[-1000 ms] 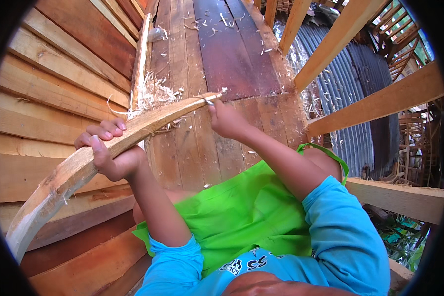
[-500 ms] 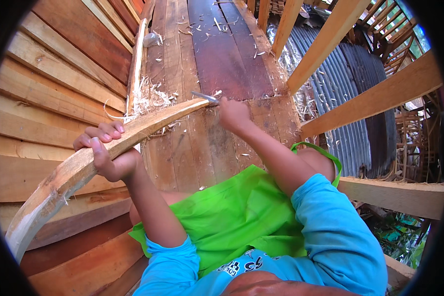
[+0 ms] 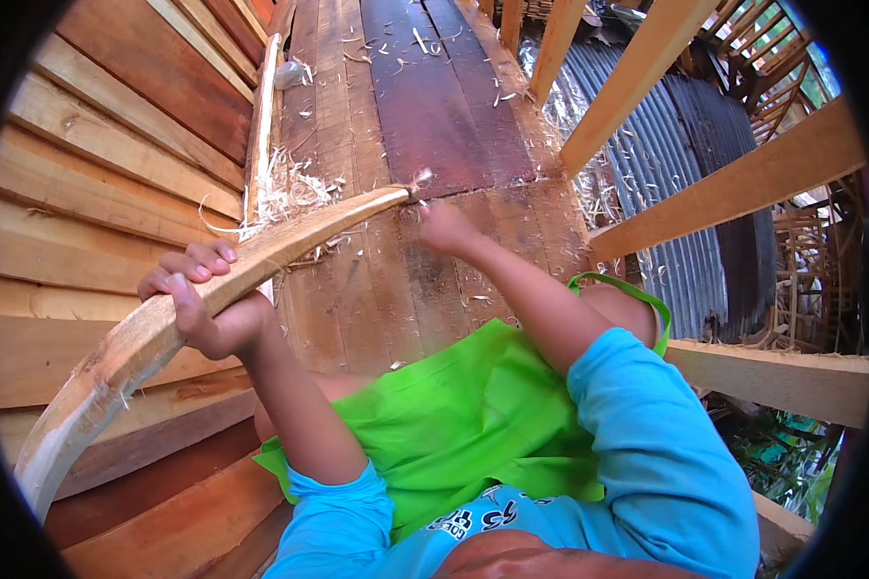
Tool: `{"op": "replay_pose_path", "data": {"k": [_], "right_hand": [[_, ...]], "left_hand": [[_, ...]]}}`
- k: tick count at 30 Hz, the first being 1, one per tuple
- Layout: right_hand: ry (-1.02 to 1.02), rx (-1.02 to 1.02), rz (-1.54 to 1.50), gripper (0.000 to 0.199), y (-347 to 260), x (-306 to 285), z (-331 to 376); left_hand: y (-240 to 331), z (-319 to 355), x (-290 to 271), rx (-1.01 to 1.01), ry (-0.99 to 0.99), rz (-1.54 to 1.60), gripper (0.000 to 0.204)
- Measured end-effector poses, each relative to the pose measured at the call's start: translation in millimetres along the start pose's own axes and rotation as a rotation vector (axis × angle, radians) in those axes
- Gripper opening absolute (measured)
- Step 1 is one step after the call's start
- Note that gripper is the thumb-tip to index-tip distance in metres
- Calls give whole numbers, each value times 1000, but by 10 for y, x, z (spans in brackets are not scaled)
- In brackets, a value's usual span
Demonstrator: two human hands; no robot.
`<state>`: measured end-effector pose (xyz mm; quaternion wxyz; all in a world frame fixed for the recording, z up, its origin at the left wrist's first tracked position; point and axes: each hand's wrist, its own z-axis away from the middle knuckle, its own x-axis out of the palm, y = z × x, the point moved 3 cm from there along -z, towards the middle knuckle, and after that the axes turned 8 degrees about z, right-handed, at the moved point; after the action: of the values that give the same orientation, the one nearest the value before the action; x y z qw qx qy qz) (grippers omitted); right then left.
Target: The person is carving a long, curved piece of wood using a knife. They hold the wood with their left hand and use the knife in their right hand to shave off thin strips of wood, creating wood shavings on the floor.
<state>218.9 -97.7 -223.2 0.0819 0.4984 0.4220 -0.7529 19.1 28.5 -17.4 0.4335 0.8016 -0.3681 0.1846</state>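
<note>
A long, curved piece of pale wood [image 3: 309, 234] runs from the lower left up toward the middle, its narrow end freshly cut and light. My left hand [image 3: 208, 297] is wrapped round its middle, thumb on the near side and fingers over the far side. My right hand [image 3: 446, 230] is closed in a fist just right of the narrow end, gripping a knife. Little of the knife shows now; its blade is nearly edge-on behind the tip. A small curl of shaving [image 3: 423, 177] stands off the wood there.
A heap of wood shavings [image 3: 294, 188] lies against the plank wall [image 3: 116, 174] at left, and more are scattered over the board floor [image 3: 338, 309]. A small clear container [image 3: 290, 74] stands farther back. Wooden railings [image 3: 734, 207] and corrugated metal sheets [image 3: 637, 164] are at right.
My right hand has shifted slightly left and down, and the knife blade has turned so that less of it shows. A shaving now curls up at the tip. My left hand keeps its grip.
</note>
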Motion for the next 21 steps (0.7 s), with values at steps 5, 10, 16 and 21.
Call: {"op": "replay_pose_path", "data": {"k": [5, 10, 16, 21], "right_hand": [[-68, 116, 247, 32, 164, -144, -88], [-52, 102, 379, 30, 122, -179, -101], [-22, 127, 263, 28, 174, -77, -93], [-27, -94, 86, 30, -546, -260, 189]], "left_hand": [[14, 31, 7, 14, 1, -3, 17], [12, 6, -12, -4, 5, 25, 16], [-5, 8, 17, -8, 29, 16, 17], [27, 19, -20, 27, 22, -3, 17]]}}
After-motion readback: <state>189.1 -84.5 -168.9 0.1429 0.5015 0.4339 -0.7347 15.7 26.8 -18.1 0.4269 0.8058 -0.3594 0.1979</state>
